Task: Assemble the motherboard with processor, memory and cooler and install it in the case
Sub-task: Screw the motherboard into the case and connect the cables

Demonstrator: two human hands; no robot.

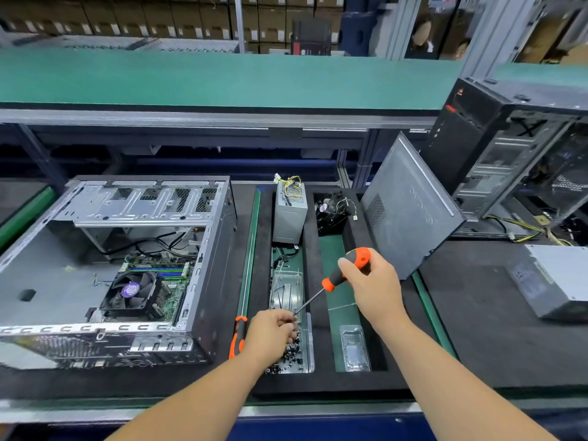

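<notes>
right of the case, the right hand gripped a screwdriver; the left hand pinched at screws in a tray.

A grey power supply stood upright at the centre of the frame, yellow and black wires bunched on its top. Just right of it, a black fan sat in a foam compartment. A grey side panel leaned tilted at centre right. Behind it, at the upper right, stood a second black tower, its side open. Another power supply lay flat at the right edge. A green shelf ran across the upper frame, with stacked cartons beyond it along the top.
</notes>
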